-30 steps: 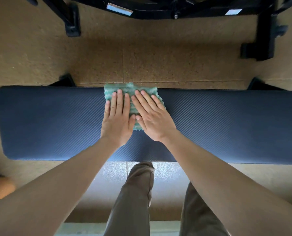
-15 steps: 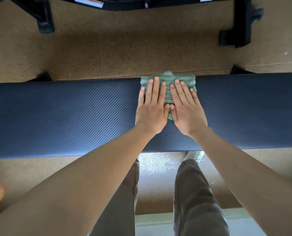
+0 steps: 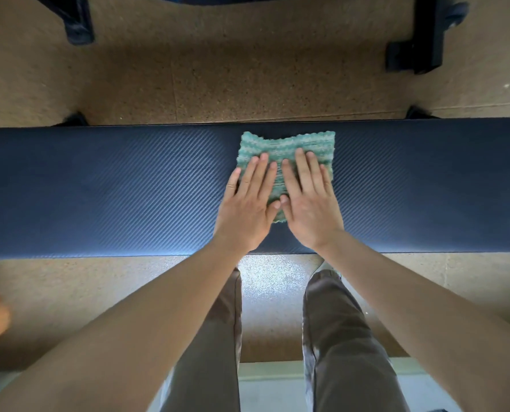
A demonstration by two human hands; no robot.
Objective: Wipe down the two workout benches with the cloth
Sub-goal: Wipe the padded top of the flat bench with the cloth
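I see the green knitted cloth (image 3: 286, 147) lying flat on the dark blue bench pad (image 3: 99, 188), right of its middle and close to the far edge. The left hand (image 3: 248, 209) and right hand (image 3: 310, 209) press down on it side by side, gripping nothing. Their fingers (image 3: 258, 171) are straight and only slightly spread, with the thumbs nearly touching over the cloth's near end. The left little finger lies just off the cloth, on the pad.

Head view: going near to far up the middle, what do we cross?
Near first: trouser legs → bench → left hand and right hand side by side → cloth under their fingers → floor → black frame.
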